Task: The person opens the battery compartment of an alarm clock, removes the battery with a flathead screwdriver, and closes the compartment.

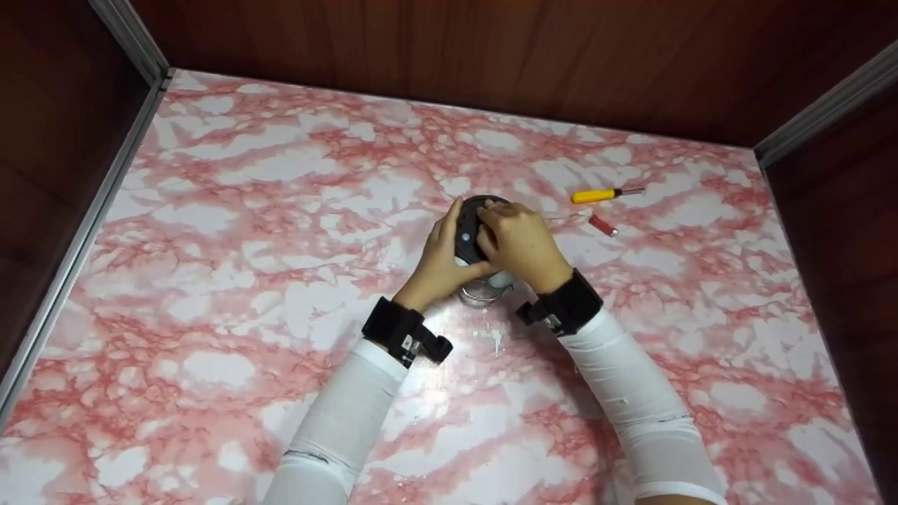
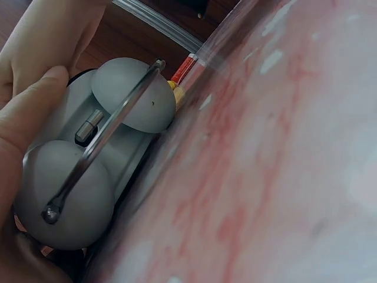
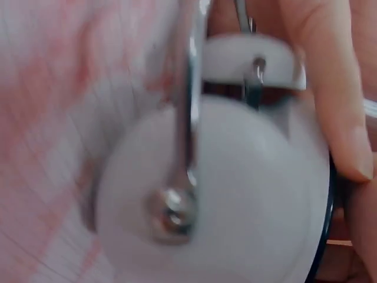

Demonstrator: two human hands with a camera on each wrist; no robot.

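A twin-bell alarm clock (image 1: 466,244) lies with its dark round back upward, its bells toward the person. My left hand (image 1: 442,266) grips the clock's left side, fingers along the rim and thumb across the bell end. Curled over the back is my right hand (image 1: 525,242), its fingertips bunched on the dark surface; the spot they work on is hidden under them. In the left wrist view two grey bells (image 2: 65,171) show, with a metal handle (image 2: 112,127) arching over them and a small hammer (image 2: 88,127) between. A bell (image 3: 247,194) fills much of the right wrist view.
A yellow-handled screwdriver (image 1: 595,196) lies to the right of the clock, its tip pointing right. Just below it is a red battery (image 1: 602,224). The pink-and-white marbled table (image 1: 231,266) is bounded by dark wood panels (image 1: 449,56) at the back and sides.
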